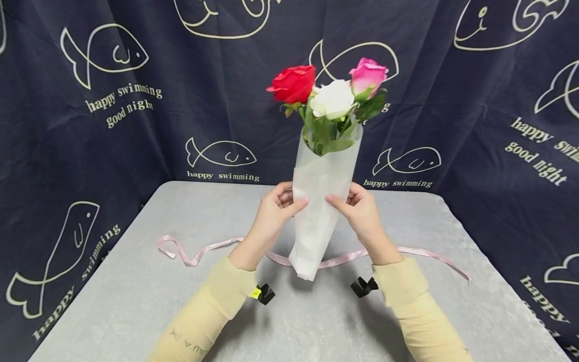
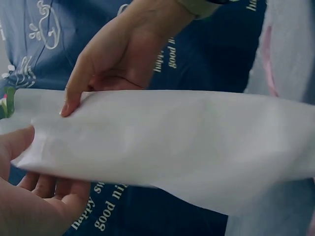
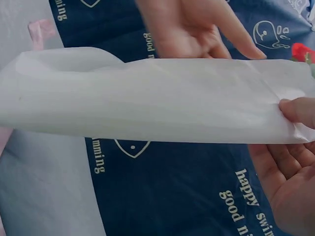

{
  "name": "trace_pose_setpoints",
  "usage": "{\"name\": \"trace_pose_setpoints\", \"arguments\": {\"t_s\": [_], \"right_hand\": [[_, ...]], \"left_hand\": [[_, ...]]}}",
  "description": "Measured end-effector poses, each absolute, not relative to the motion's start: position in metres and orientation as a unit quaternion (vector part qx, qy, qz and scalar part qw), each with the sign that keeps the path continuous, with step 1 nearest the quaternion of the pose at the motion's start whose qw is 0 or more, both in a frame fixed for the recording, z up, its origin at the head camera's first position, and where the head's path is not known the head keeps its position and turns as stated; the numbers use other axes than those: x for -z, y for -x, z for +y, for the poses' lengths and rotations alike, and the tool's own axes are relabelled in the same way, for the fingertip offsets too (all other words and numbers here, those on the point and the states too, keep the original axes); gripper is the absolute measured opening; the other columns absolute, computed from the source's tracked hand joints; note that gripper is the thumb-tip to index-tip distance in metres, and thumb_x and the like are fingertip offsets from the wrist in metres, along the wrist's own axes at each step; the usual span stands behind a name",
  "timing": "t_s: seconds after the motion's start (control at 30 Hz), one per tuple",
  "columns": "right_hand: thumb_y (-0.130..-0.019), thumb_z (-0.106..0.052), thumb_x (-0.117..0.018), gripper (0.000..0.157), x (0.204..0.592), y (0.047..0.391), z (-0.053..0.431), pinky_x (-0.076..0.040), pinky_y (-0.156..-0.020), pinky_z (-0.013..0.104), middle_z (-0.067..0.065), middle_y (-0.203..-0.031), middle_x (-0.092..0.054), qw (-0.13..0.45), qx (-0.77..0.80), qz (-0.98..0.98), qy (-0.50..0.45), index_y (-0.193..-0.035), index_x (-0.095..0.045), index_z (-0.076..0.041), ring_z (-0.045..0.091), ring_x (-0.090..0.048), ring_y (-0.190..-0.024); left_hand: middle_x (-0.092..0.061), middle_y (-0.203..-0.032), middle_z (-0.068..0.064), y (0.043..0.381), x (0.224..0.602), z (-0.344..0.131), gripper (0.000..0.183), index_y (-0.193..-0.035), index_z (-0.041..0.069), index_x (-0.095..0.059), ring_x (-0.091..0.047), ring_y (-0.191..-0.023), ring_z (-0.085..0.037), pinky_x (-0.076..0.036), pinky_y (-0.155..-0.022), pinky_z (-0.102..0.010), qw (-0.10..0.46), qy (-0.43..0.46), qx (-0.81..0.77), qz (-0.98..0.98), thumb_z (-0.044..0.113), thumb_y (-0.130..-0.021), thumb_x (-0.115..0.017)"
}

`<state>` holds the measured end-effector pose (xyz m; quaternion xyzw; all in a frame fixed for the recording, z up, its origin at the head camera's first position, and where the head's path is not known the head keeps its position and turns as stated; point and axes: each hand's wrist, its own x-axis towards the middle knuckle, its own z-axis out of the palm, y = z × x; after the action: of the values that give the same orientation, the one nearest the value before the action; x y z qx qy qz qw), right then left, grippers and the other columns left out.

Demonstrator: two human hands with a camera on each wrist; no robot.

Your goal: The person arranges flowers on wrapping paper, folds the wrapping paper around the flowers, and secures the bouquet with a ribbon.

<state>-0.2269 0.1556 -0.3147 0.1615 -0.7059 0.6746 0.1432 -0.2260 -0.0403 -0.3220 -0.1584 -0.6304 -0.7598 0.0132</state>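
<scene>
A white paper wrap point(image 1: 318, 201) stands upright, slightly tilted, over the table, narrowing to a folded bottom. From its open top rise a red rose point(image 1: 293, 84), a white rose point(image 1: 333, 99) and a pink rose point(image 1: 368, 76) with green leaves; their lower stems are hidden inside. My left hand point(image 1: 276, 207) holds the wrap's left side, thumb point(image 2: 17, 142) in front and fingers behind. On the opposite side my right hand point(image 1: 362, 211) pinches the paper likewise, its thumb point(image 3: 298, 109) pressing the front face.
A pink ribbon point(image 1: 344, 259) lies in a wavy line across the grey table point(image 1: 199, 301), passing behind the wrap's lower end. Small black pieces point(image 1: 266, 294) show beside both sleeves. A dark blue curtain point(image 1: 235, 100) with fish drawings hangs behind and at both sides.
</scene>
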Motion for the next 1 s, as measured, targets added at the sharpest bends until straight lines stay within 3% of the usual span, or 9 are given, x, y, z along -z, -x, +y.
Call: {"name": "trace_pose_setpoints", "arguments": {"t_s": [0.23,0.47,0.67,1.0], "right_hand": [[-0.08,-0.006,-0.074,0.016,0.306,0.226,0.166,-0.052,-0.065,0.02,0.001,-0.08,-0.071,0.171,-0.697,-0.679,-0.156,-0.092,-0.066,-0.013,0.006,-0.065,-0.071],[-0.082,-0.001,-0.07,0.014,0.3,0.226,0.176,-0.049,-0.06,0.019,-0.005,-0.072,-0.067,0.189,-0.717,-0.659,-0.125,-0.089,-0.066,-0.013,0.004,-0.061,-0.065],[-0.083,0.001,-0.068,0.014,0.299,0.227,0.181,-0.05,-0.059,0.018,-0.004,-0.073,-0.067,0.185,-0.742,-0.633,-0.12,-0.092,-0.065,-0.01,0.005,-0.062,-0.065],[-0.086,0.004,-0.064,0.016,0.301,0.227,0.185,-0.053,-0.064,0.021,-0.001,-0.081,-0.07,0.161,-0.785,-0.586,-0.12,-0.096,-0.064,-0.008,0.008,-0.065,-0.071]], "left_hand": [[-0.066,-0.105,-0.016,0.212,0.339,-0.052,0.037,-0.117,0.003,-0.059,-0.062,-0.089,-0.015,-0.051,-0.08,-0.027,0.017,0.171,0.717,-0.676,0.004,-0.081,-0.071],[-0.065,-0.106,-0.014,0.195,0.368,-0.055,0.034,-0.114,0.002,-0.06,-0.061,-0.092,-0.017,-0.049,-0.082,-0.027,-0.004,0.163,0.669,-0.725,0.009,-0.082,-0.071],[-0.067,-0.095,-0.007,0.183,0.39,-0.047,0.028,-0.104,0.0,-0.064,-0.06,-0.083,-0.013,-0.048,-0.073,-0.025,-0.061,0.128,0.665,-0.733,0.015,-0.082,-0.072],[-0.065,-0.076,0.0,0.177,0.394,-0.043,0.017,-0.093,-0.002,-0.069,-0.058,-0.07,-0.009,-0.052,-0.065,-0.029,-0.043,0.088,0.697,-0.711,0.012,-0.083,-0.069]]}}
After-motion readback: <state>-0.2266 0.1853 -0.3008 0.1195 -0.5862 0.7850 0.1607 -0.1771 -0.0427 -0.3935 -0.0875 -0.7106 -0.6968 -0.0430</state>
